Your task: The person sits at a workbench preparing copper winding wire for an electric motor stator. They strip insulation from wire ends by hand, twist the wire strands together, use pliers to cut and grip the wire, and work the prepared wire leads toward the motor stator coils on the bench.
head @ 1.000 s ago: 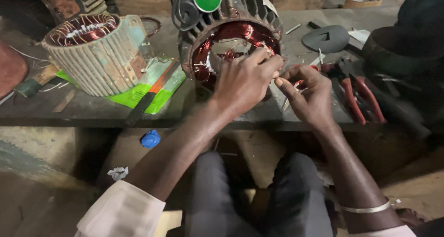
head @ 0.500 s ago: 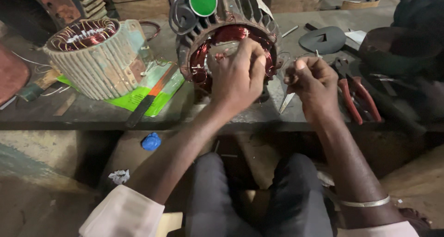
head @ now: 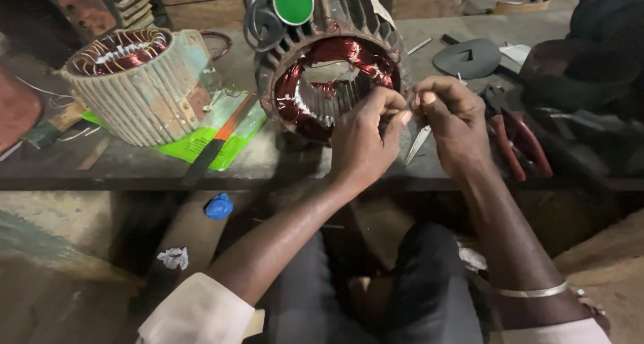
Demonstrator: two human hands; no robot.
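L hand point(head: 365, 139) & R hand point(head: 453, 122) meet fingertip to fingertip just in front of the motor stator point(head: 332, 72), both pinched nearly shut on sthg thin between them; can't tell what. A slim pale strip point(head: 417, 144) hangs down under the R fingers. Stator lies on its side on the bench point(head: 282, 159), bore facing the person, copper windings point(head: 349, 52) just beyond the L knuckles; L hand nearer. Red-handled pliers point(head: 513, 139) right of R hand; second stator point(head: 137, 82) well apart, left.

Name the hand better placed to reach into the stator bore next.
Left, probably. The left hand sits at the open mouth of the stator, overlapping its rim; the right hand is off to the side, apparently pinching a thin metal strip.
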